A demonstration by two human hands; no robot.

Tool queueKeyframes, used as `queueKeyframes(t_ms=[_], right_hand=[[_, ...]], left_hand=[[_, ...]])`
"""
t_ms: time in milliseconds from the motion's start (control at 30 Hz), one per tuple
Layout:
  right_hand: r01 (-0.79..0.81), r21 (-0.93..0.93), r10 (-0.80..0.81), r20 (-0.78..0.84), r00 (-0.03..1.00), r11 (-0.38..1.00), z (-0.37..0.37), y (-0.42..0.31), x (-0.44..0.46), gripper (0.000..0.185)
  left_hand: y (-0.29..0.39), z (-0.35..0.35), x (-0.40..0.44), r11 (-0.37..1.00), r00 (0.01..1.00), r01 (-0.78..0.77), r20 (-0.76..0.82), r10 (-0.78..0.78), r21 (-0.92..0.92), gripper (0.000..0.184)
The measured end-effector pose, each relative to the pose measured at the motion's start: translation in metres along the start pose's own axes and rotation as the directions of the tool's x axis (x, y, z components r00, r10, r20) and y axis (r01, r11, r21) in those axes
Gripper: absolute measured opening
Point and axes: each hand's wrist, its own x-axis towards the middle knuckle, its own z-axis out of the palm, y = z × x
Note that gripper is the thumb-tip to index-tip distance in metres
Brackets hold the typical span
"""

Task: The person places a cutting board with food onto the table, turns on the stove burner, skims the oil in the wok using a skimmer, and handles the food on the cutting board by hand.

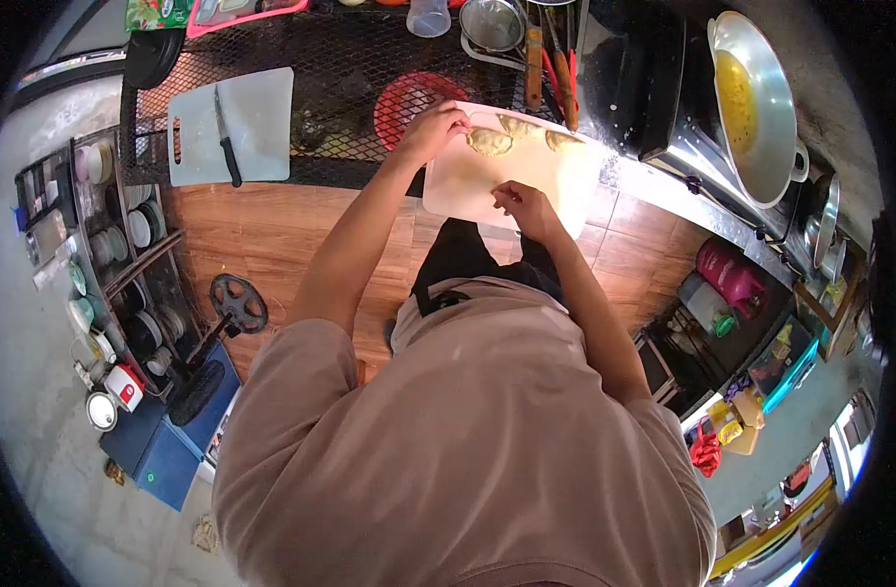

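A pale cutting board (448,186) lies at the counter's front edge, with flat, yellowish-green pieces on its far part. One piece (490,142) is right beside the fingers of my left hand (440,129), which are bent together at the board's upper left; what they hold, if anything, is too small to tell. Over the board's near right part is my right hand (524,208), its fingers pinched together. Anything between those fingertips is too small to make out.
A second white board (257,127) with a black-handled knife (226,137) lies at the left. A red basket (394,103) shows behind my left hand. On the stove at the right stands a large pan (783,108) with yellow oil. Knives and a strainer (492,26) are behind.
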Motion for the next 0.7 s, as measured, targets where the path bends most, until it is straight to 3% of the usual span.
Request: queueKeyframes(t_ms=[67,300,367,400,467,500,600,700], right_hand=[[0.073,0.020,-0.073,0.002,0.997,0.997,0.004,0.000,0.006,0.030],[0.042,-0.018,-0.042,0.028,0.999,0.999,0.012,-0.005,0.014,0.029],[0.145,-0.304,-0.159,-0.022,0.987,0.942,0.011,-0.017,0.014,0.030],[0.144,-0.303,-0.158,-0.024,0.987,0.942,0.012,-0.023,0.016,0.030],[0.127,-0.464,-0.206,-0.125,0.970,0.877,0.018,-0.040,0.023,0.049],[0.125,-0.462,-0.206,-0.128,0.970,0.878,0.023,-0.045,0.029,0.049],[0.026,-0.643,-0.080,-0.054,0.995,0.765,0.032,-0.048,0.049,0.084],[0.005,-0.691,-0.040,-0.034,0.999,0.723,0.036,-0.063,0.053,0.077]], left_hand=[[-0.003,-0.001,0.001,0.998,0.999,-0.043,-0.008,0.044,0.035,0.010],[-0.011,-0.004,0.004,0.995,0.995,-0.102,0.008,0.102,0.010,0.009],[-0.009,-0.006,0.003,0.994,0.995,-0.099,0.024,0.098,0.047,0.009],[-0.008,-0.006,0.003,0.994,0.995,-0.100,0.025,0.099,0.047,0.009],[-0.002,-0.011,0.000,0.994,0.995,-0.094,0.032,0.092,0.056,0.010],[0.000,-0.012,0.000,0.994,0.995,-0.096,0.035,0.094,0.056,0.010],[-0.004,-0.007,0.001,0.997,0.996,-0.076,0.037,0.076,0.011,0.010],[-0.012,-0.004,0.002,0.993,0.998,-0.061,0.026,0.063,-0.102,0.015]])
